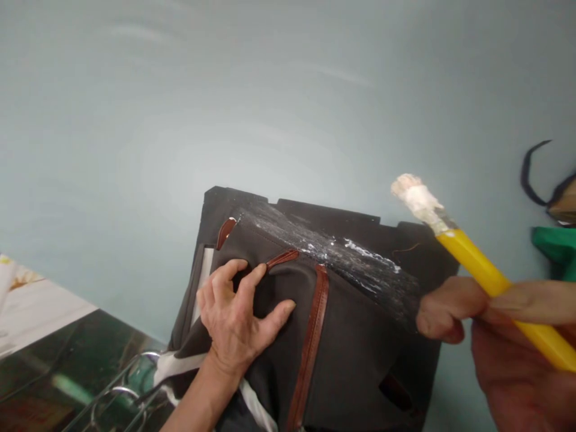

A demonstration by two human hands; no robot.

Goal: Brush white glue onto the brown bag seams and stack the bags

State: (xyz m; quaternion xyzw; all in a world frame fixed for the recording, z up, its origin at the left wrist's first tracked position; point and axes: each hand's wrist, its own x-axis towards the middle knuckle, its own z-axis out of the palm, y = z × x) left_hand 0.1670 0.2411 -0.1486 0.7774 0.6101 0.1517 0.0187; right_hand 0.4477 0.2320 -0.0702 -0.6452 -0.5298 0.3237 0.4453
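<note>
A dark grey fabric bag piece [355,354] with brown leather trim [311,342] lies on the pale table. Along its upper part runs a whitish wet smear, with thicker white blobs near the right. My left hand [236,318] rests on the fabric with its fingers spread, the index fingertip at the end of a small brown leather strap [283,258]. In my right hand [508,324] is a yellow-handled brush [477,261], its bristles coated in a white paste. The brush tip points up and left, above the table. Fingers of that hand overlap the panel's right edge.
The pale blue-green tabletop [270,108] spreads beyond the bag piece. At the right edge lie a green object [553,246] and a black curved strap [526,174]. Metal rings [117,399] and white paper-like material [40,306] are at lower left.
</note>
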